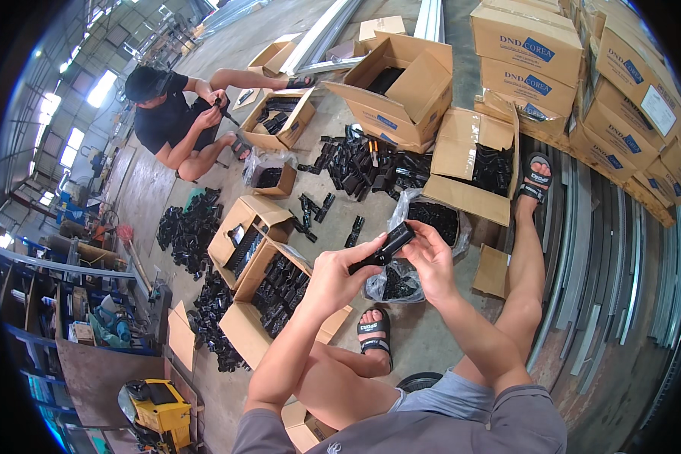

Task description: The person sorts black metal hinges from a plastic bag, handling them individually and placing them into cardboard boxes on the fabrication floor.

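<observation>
My left hand point(339, 274) grips one end of a glossy black, block-shaped part point(396, 239) in front of me. The other end is pinched by the fingers of my right hand point(433, 265). The underside of the part is hidden by my hands. Just beyond and beneath them, a clear plastic bag point(462, 240) lines a container of small black pieces point(436, 218). More small black pieces point(401, 284) lie in plastic below my hands. A loose black part point(355, 231) rests on the floor to the left of the held one.
A seated person point(175, 113) handles a black part at the far left. Ahead lies a heap of black parts point(356, 163), near open cartons point(390, 106). Divided cartons point(242, 318) stand left. Stacked boxes point(530, 45) and long metal profiles point(583, 257) are on the right.
</observation>
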